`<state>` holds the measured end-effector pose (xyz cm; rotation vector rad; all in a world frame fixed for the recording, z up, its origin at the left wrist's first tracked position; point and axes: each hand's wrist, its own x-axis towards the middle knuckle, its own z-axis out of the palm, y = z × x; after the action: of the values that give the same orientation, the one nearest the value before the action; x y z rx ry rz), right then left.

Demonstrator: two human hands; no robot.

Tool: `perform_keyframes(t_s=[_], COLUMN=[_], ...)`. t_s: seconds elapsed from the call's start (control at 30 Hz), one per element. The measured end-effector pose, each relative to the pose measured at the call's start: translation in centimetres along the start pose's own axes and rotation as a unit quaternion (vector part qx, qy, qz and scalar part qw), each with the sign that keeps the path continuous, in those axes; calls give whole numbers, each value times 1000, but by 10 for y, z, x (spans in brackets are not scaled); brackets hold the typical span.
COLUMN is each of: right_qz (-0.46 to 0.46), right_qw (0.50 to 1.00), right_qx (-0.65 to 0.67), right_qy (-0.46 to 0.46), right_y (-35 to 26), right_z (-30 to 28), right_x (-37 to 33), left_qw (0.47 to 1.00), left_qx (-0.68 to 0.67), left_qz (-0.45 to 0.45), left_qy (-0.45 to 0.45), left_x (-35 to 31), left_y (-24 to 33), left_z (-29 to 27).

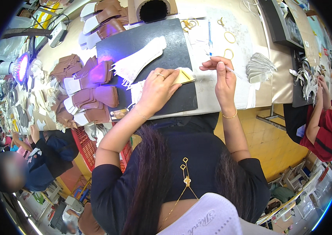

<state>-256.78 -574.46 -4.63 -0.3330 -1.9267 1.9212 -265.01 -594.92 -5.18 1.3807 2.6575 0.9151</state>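
My left hand [159, 85] lies over a pale yellow piece [185, 76] with a dark slot near its tip, its fingers together and holding it down on a black board [184, 47]. Most of that piece is hidden under the palm. Raised to the right of the board, my right hand [224, 80] has a thin white stick [234, 72] pinched in its fingers; the stick's kind is not clear. Just beyond my left hand, a fanned stack of white cut pieces [141, 58] rests on the board.
Stacks of brown leather-like pieces [95, 98] crowd the left side, beside a lit purple lamp [21, 68]. At the far right of the table lie a blue pen [209, 37], yellow rings [229, 37] and a fan of grey-white pieces [260, 67]. A red basket [84, 145] stands below. Other people work at both sides.
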Motion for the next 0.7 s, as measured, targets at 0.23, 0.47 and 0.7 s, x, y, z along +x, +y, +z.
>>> perform_keyframes(t_s=[0.23,0.47,0.7], right_qz=[1,20,-8], right_qw=[1000,999,981], right_qx=[5,-23,-164], right_qy=[1,-13,-102], right_y=[0,1,6], right_z=[-3,-5,-2], right_x=[-3,-3,-3], left_qw=[999,999,995], left_qx=[28,42,93], left_qz=[25,25,34], left_qy=[-5,-16,-26], left_x=[5,7,7], left_y=[2,3,8], left_z=[8,9,11])
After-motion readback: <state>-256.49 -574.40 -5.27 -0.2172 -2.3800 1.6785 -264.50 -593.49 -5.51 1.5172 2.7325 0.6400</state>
